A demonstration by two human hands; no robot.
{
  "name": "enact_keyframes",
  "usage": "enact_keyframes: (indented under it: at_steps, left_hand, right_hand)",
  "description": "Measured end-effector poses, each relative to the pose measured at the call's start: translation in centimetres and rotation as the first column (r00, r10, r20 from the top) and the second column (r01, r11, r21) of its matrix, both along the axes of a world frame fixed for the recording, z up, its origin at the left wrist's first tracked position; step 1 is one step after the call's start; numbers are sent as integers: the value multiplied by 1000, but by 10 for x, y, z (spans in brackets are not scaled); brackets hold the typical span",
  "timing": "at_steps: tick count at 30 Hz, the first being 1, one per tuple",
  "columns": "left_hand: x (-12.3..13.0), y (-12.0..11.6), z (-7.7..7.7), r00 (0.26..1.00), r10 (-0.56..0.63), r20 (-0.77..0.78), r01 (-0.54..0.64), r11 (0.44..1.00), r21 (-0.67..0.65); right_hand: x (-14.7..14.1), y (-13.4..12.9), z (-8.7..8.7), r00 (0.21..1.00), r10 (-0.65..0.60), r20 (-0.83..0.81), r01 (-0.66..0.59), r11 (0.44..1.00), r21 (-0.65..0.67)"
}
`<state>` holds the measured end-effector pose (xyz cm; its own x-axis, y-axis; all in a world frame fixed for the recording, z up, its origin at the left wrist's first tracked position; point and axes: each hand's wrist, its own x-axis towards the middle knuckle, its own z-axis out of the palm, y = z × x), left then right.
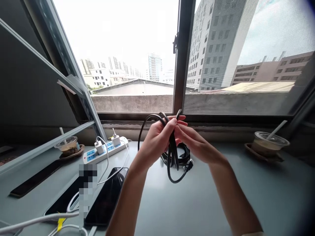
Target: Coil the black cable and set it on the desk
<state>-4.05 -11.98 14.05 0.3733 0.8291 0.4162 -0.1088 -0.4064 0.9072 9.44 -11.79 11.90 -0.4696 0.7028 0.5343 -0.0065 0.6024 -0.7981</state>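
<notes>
A black cable (173, 152) is gathered in loops between my two hands, above the table. My left hand (158, 136) is closed around the loops, thumb pressed on top. Close against it, my right hand (190, 136) pinches the same cable, its fingers partly hidden behind the left thumb. One loop arches out to the left of my left hand, and a lower loop hangs down, ending in a black connector plug (189, 165). Behind the hanging loops a second coil of black cable (185, 154) rests on the table.
On the left stand a white power strip (105, 150) with chargers, a black phone (107, 200), another dark device (66, 193) and white cords. Lidded drink cups stand at left (67, 146) and right (268, 142). A metal frame (73, 65) rises at left; a window lies behind the table (172, 203).
</notes>
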Motion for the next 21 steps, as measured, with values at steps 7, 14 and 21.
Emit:
enact_keyframes:
  at_steps: [7, 14, 21]
  left_hand:
    - [-31, 12, 8, 977, 200, 69, -208, 970, 126]
    - [-46, 25, 5, 920, 347, 182, -376, 913, 161]
    - [-56, 35, 2, 763, 586, 272, -639, 747, 186]
  right_hand:
    - [25, 1, 14, 873, -220, -436, 155, 971, -180]
    - [66, -18, 27, 743, -269, -612, 133, 957, -258]
    - [89, -41, 30, 687, -245, -684, 7, 944, -331]
